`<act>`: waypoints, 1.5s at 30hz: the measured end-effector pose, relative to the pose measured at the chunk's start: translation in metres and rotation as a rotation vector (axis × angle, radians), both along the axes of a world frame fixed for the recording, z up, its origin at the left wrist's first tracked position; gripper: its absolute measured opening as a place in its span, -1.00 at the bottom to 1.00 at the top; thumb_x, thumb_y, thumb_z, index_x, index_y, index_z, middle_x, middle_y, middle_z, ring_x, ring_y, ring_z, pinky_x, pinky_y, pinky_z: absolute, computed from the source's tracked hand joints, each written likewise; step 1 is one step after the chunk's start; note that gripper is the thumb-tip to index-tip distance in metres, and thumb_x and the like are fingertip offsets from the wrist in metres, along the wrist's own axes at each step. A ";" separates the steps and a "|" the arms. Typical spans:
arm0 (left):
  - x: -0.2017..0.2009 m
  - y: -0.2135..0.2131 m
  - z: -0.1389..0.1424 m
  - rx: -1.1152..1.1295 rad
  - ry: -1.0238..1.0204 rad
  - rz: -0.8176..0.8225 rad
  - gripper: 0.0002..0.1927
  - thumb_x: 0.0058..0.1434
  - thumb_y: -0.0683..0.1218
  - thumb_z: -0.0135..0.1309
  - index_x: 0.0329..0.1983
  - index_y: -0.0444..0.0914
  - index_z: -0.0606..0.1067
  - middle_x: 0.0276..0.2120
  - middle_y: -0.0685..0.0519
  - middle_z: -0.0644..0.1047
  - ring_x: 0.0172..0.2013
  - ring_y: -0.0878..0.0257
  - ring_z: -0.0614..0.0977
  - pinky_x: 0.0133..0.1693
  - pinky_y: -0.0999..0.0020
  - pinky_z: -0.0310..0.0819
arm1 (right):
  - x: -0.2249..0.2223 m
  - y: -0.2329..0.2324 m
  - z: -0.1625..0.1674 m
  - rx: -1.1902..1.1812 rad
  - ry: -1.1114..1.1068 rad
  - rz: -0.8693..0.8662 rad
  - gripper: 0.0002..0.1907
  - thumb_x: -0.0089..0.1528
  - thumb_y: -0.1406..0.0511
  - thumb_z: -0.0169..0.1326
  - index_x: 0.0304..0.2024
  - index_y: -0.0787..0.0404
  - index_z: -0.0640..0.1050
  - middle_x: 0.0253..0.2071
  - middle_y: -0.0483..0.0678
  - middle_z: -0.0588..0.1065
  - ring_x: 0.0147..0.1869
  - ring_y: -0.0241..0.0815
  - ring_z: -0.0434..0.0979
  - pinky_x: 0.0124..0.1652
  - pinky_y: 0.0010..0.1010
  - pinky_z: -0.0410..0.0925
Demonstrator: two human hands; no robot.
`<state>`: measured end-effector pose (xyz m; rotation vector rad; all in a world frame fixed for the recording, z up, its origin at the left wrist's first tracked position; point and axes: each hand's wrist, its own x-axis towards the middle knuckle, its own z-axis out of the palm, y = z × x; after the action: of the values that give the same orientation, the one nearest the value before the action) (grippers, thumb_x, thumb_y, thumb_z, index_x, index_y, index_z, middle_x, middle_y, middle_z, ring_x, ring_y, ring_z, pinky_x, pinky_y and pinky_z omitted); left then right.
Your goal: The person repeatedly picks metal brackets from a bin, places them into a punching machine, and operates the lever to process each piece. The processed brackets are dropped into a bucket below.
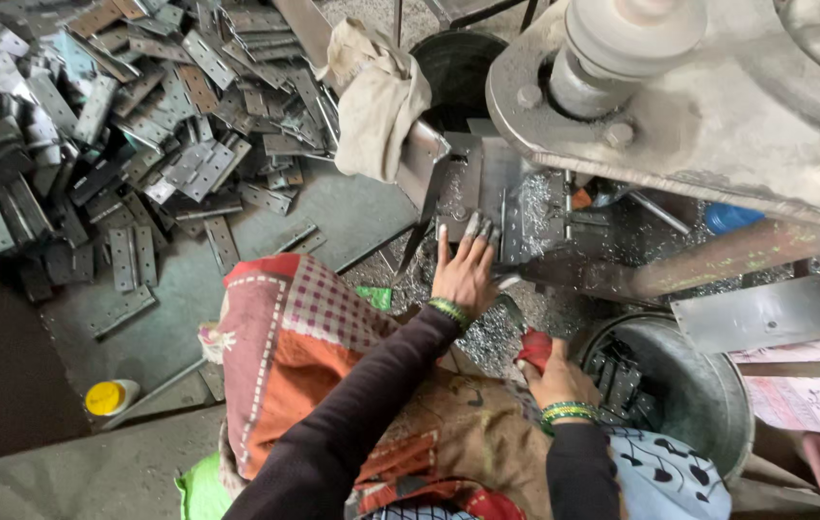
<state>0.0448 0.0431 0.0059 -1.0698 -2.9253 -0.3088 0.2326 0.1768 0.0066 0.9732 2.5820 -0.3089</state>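
My left hand (466, 267) reaches forward with fingers spread, its tips pressing on a grey metal plate (487, 188) that lies on the bed of a drilling machine (622, 116). My right hand (554, 376) is closed around a red handle (533, 349) low beside the machine. Both wrists wear green bangles, and the sleeves are dark. Metal shavings cover the bed around the plate.
A large heap of grey metal hinge plates (112, 125) lies on the floor at left. A metal bucket (708, 395) with more plates stands at right. A beige cloth (376, 96) hangs over a bar. A yellow-capped bottle (110, 397) lies on the floor.
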 end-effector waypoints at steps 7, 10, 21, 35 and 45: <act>0.003 -0.014 -0.009 0.444 0.073 -0.101 -0.72 0.21 -0.04 0.17 -0.01 -0.06 0.46 0.00 0.10 0.51 0.23 0.07 0.43 0.36 -0.16 0.02 | 0.020 0.029 -0.085 -0.178 0.018 -0.005 -0.21 0.17 -0.13 0.16 0.30 0.01 0.21 -0.09 0.27 0.61 -0.01 0.32 0.64 -0.02 0.04 0.46; -0.016 -0.009 0.019 0.586 -0.081 -0.171 -0.70 0.10 -0.18 0.23 -0.13 -0.04 0.48 -0.17 0.15 0.55 -0.03 0.13 0.57 0.13 0.05 0.45 | 0.026 0.042 -0.114 -0.177 0.022 0.039 -0.22 0.15 -0.14 0.24 0.21 0.10 0.27 -0.05 0.30 0.60 0.05 0.35 0.60 0.04 0.04 0.44; -0.011 0.001 0.030 0.976 -0.026 0.160 -0.59 -0.03 -0.35 0.09 -0.07 -0.22 0.42 -0.13 -0.14 0.55 -0.18 -0.06 0.66 -0.10 0.16 0.64 | 0.028 0.037 -0.105 -0.234 0.136 -0.003 -0.25 0.09 0.00 0.28 0.20 0.07 0.27 -0.01 0.27 0.57 0.07 0.35 0.59 0.08 0.06 0.41; -0.027 0.016 0.048 0.411 -0.320 0.398 -0.55 0.37 0.13 0.11 0.08 -0.29 0.40 -0.13 -0.08 0.52 -0.25 0.09 0.64 -0.20 0.12 0.63 | 0.020 0.029 -0.093 -0.161 -0.047 -0.014 -0.09 0.16 -0.06 0.20 0.40 0.07 0.09 -0.07 0.33 0.58 0.05 0.37 0.60 0.05 0.07 0.42; -0.009 0.017 0.007 0.434 -0.073 0.114 -0.33 0.12 0.22 0.09 0.24 -0.19 0.44 0.14 -0.06 0.47 0.24 0.01 0.39 0.22 -0.13 0.20 | 0.022 0.026 -0.090 -0.206 -0.002 -0.035 -0.25 0.16 -0.02 0.22 0.23 0.09 0.21 -0.09 0.37 0.58 0.07 0.41 0.57 0.07 0.10 0.39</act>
<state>0.0360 0.0599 0.0128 -0.8389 -2.7664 -0.9407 0.2542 0.2029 -0.0830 0.9436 2.4738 -0.5700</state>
